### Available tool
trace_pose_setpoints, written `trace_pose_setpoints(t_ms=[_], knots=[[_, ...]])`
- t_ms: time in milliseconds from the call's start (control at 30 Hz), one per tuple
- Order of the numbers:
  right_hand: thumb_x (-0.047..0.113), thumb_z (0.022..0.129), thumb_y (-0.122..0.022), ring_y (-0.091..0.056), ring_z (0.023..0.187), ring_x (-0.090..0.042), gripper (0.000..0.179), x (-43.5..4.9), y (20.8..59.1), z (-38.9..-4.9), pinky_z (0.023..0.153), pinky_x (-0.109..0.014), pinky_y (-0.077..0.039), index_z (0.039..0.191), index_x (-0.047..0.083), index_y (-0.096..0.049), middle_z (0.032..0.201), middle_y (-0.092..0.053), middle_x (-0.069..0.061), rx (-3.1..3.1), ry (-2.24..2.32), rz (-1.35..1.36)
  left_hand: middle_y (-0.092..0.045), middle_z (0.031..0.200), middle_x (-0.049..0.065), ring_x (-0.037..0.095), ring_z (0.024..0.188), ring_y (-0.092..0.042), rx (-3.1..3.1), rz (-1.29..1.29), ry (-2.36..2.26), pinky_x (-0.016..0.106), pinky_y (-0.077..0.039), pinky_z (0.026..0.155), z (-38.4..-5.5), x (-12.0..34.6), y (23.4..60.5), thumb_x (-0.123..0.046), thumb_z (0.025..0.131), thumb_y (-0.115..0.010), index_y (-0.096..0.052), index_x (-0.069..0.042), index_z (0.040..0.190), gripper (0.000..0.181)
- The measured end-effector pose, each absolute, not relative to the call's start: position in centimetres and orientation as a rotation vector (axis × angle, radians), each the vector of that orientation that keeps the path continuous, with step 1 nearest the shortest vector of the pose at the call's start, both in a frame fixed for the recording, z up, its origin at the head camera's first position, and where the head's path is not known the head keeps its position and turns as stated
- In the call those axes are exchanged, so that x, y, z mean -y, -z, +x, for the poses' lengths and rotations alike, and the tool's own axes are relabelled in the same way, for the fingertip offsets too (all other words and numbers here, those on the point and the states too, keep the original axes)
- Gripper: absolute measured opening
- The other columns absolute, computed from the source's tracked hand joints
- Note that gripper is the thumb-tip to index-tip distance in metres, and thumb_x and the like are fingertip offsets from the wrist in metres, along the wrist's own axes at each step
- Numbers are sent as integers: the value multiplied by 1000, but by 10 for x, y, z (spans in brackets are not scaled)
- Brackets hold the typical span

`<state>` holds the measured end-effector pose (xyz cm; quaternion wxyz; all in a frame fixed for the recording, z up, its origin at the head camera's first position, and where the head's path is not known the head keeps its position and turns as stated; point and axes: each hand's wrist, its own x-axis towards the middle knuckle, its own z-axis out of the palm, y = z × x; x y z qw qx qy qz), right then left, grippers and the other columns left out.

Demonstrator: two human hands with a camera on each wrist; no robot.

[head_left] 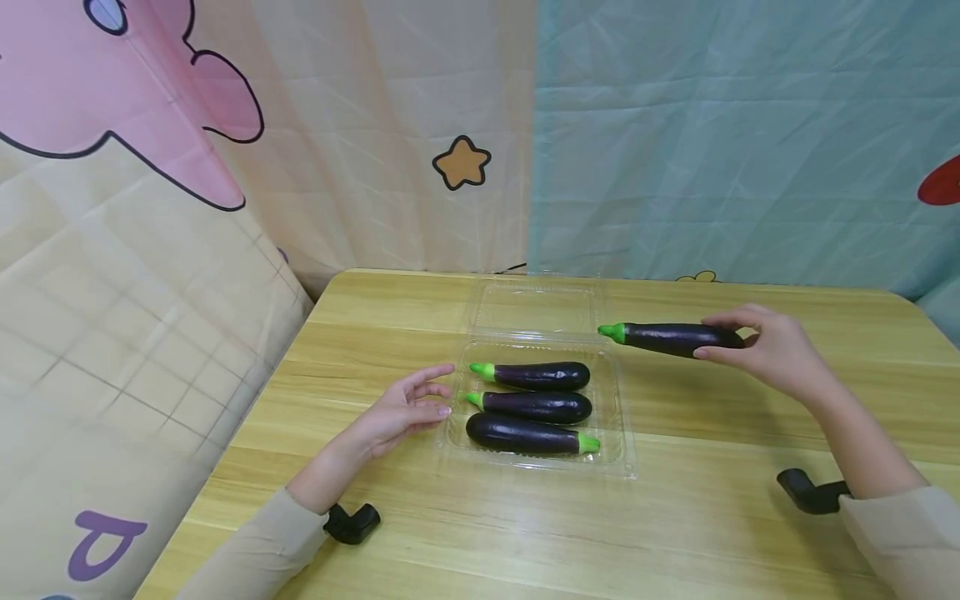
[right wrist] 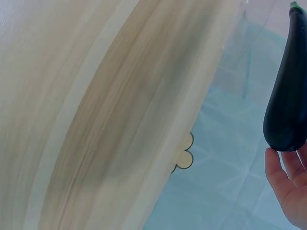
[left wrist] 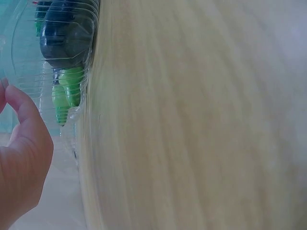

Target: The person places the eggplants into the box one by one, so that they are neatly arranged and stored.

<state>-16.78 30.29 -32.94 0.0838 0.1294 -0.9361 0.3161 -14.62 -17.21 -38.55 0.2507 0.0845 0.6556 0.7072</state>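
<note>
My right hand [head_left: 765, 346] grips an eggplant [head_left: 671, 337] by its thick end, above the table, its green stem pointing left. In the right wrist view the same eggplant [right wrist: 288, 86] rises from the fingertips. A clear plastic clamshell box [head_left: 618, 458] lies with its lid [head_left: 536, 308] folded back. Three eggplants lie in it: a rear one [head_left: 543, 376] and a middle one [head_left: 538, 407] with stems left, and a front one [head_left: 521, 434] with its stem right. My left hand [head_left: 397, 417] is at the box's left side, fingers relaxed and holding nothing.
The wooden table [head_left: 525, 533] ends at a hanging curtain [head_left: 645, 167] behind it. Another printed cloth [head_left: 127, 333] hangs along the left. A black wrist mount [head_left: 352, 523] sits by the left sleeve, and a second mount [head_left: 810, 492] by the right.
</note>
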Motion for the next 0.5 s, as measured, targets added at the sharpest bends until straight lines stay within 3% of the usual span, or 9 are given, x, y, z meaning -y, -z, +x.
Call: trace_pose_setpoints(t_ms=[233,500], knots=[[29,76,-78,-45,86,3,47,-291,324,-162,63,-9,-45,112,3,-65,110,-58,-15,2794,-955,406,-49,112,6,9,83,-59,-1774,298,-1928,21,-52,75,-147,175,388,-7,82,-69,-29,-5,144,74],[29,75,-78,-46,87,4,45,-277,320,-157,64,-11,-46,110,3,-66,108,-60,-14,2782,-962,454,-48,112,7,9,81,-59,-1778,219,-1927,21,-52,74,-145,172,384,4,84,-61,-28,-5,145,70]])
